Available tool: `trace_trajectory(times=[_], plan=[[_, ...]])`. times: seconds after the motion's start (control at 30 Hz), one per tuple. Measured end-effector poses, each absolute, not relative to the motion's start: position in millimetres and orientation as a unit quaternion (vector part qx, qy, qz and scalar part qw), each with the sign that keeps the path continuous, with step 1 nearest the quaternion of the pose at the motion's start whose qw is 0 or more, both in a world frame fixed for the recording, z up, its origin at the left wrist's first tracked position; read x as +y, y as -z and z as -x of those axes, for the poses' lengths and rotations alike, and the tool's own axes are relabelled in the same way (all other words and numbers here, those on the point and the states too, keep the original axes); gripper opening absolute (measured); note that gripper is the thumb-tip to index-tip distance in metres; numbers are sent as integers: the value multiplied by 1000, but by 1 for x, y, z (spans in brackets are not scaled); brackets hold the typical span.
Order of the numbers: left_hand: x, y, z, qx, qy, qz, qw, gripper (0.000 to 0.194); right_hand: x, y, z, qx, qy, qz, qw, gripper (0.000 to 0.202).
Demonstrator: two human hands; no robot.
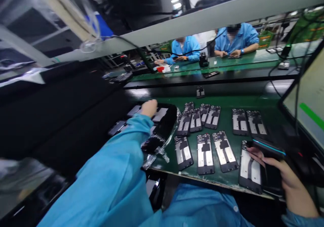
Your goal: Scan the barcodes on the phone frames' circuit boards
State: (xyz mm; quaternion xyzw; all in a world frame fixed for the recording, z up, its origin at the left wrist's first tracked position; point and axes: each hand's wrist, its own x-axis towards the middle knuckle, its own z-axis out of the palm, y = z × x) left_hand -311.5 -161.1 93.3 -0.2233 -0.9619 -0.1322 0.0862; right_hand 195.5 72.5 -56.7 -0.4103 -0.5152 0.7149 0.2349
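Observation:
My left hand [149, 108] is over a black tray [170, 119] at the left end of the green table; its fingers are turned away and hidden, and flat grey-and-black parts lie around it in the tray. At the right front, my right hand [280, 169] grips a dark phone-like panel [272, 173], thumb on its near face. Beside that panel lies an opened phone body [249, 169] with a silvery middle. Several similar phone bodies [205, 154] are spread in rows on the green table [222, 100] between my hands.
Clear crumpled plastic [162, 151] hangs at the tray's edge. A slanted screen [307, 95] stands at the right, with cables beside it. A grey beam [157, 29] crosses above. Two people in blue sit at a farther green bench [227, 62]. A black partition fills the left.

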Motion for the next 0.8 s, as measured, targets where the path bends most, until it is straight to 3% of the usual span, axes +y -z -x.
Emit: trace_trajectory(times=[0.1,0.27,0.4,0.57,0.67,0.8], plan=[[-119,-99,271,-938,131,307,97,2,67,53,-195,-527,-767,318,183,41],[-36,-30,135,-805,242,541,-28,32,62,45,-183,-591,-732,279,192,57],[-6,7,64,-758,346,540,-115,30,57,41,-180,-597,-749,219,186,66],[-1,2,64,-756,361,527,-147,31,56,40,-181,-580,-764,206,194,66],[-6,7,65,-749,378,514,-180,34,63,44,-183,-536,-787,230,203,53],[-21,36,41,-687,413,489,-343,42,80,54,-190,-477,-806,266,229,32]])
